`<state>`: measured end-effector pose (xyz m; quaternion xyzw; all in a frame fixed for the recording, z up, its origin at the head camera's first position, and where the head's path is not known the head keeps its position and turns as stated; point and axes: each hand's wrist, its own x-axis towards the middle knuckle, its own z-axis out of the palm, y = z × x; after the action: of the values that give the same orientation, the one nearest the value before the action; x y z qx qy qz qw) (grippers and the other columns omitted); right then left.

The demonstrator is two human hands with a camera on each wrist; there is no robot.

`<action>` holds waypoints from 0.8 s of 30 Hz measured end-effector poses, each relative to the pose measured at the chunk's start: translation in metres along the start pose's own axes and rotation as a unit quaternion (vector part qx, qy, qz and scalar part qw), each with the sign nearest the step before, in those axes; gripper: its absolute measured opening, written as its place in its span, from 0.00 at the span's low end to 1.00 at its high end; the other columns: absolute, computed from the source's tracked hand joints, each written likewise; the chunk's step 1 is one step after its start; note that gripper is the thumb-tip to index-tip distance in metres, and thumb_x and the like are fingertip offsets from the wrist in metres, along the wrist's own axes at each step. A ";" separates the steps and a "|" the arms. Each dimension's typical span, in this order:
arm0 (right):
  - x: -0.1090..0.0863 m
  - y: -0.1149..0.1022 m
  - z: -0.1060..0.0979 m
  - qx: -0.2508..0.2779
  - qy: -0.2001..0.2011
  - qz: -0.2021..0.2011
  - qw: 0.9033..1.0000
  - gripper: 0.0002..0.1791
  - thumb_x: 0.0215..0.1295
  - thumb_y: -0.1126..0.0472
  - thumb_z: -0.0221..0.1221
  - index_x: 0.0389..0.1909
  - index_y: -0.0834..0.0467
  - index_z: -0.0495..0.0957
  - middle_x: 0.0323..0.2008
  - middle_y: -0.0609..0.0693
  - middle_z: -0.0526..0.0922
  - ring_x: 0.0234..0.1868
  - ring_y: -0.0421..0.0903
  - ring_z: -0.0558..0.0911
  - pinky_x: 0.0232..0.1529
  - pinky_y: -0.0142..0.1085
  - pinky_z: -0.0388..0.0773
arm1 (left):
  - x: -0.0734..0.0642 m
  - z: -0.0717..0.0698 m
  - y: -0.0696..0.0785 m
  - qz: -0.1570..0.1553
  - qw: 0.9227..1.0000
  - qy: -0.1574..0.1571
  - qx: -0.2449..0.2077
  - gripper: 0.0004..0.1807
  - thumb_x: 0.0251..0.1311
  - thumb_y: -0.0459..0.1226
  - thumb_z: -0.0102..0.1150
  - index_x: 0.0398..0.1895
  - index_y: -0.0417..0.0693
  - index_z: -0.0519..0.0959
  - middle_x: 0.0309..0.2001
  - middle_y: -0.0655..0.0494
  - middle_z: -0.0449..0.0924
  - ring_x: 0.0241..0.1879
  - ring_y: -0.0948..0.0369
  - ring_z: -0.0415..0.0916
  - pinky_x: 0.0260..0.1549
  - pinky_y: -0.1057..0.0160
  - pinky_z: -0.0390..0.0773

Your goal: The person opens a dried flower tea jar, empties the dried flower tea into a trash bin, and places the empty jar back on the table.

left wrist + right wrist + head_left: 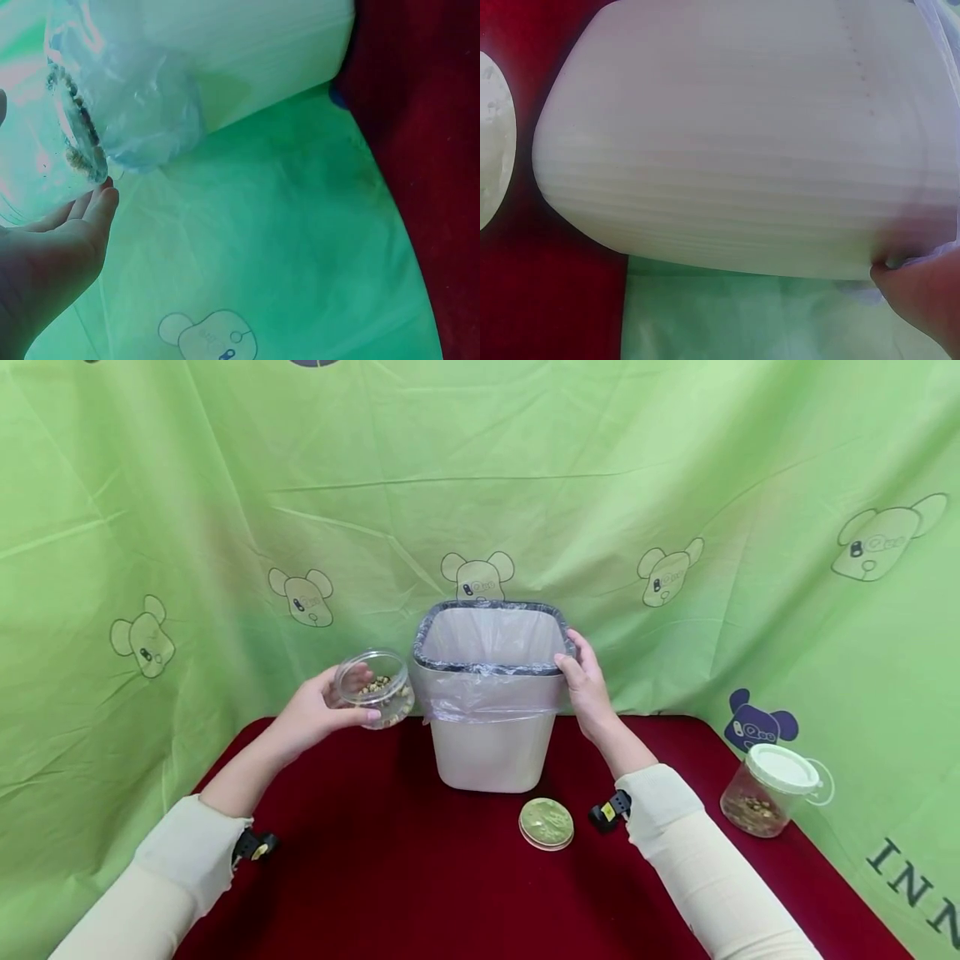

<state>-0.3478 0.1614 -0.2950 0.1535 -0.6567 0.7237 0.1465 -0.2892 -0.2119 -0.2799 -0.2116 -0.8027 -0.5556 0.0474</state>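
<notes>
My left hand (318, 710) grips a clear round plastic jar (393, 706), tilted, with small brown and beige bits inside. The jar is raised above the table, just left of a white trash bin (487, 752). In the left wrist view the bits lie along the bottom of the jar (79, 135), close to the bin's plastic liner (150, 112). A clear liner with a dark band round the rim lines the bin. My right hand (588, 685) holds the bin's right rim, thumb on the near side. In the right wrist view the bin wall (727, 142) fills most of the picture.
A round greenish lid (547, 823) lies on the dark red tablecloth (390, 877) in front of the bin. At the right edge stands a clear bucket (757, 802) with a white lid and brown contents. Green printed fabric (480, 468) hangs behind.
</notes>
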 end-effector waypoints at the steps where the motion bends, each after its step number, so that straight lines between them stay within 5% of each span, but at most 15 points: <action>1: 0.000 0.000 0.000 0.000 -0.001 -0.001 1.000 0.35 0.68 0.64 0.46 0.75 0.64 0.48 0.72 0.64 0.53 0.70 0.56 0.55 0.69 0.40 0.53 | 0.002 -0.002 0.002 -0.003 1.000 0.003 -0.003 0.39 0.55 0.33 0.68 0.69 0.35 0.62 0.66 0.41 0.67 0.66 0.51 0.63 0.60 0.66 0.65; 14: 0.000 0.001 0.000 -0.001 0.003 -0.009 1.000 0.35 0.68 0.64 0.46 0.74 0.65 0.48 0.71 0.66 0.54 0.70 0.57 0.56 0.69 0.39 0.54 | 0.033 -0.012 0.027 0.006 0.999 0.047 0.012 0.43 0.54 0.34 0.69 0.71 0.34 0.58 0.66 0.39 0.65 0.66 0.48 0.63 0.64 0.56 0.62; 24: -0.002 0.000 0.001 -0.009 0.003 0.000 1.000 0.35 0.69 0.64 0.45 0.75 0.62 0.47 0.72 0.65 0.53 0.68 0.56 0.57 0.67 0.38 0.55 | 0.061 -0.006 0.051 0.015 0.998 0.062 0.024 0.43 0.49 0.35 0.73 0.69 0.37 0.63 0.66 0.41 0.66 0.65 0.50 0.65 0.64 0.54 0.62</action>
<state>-0.3458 0.1607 -0.2956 0.1495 -0.6628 0.7182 0.1500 -0.3252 -0.1851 -0.2143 -0.1875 -0.8078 -0.5479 0.1104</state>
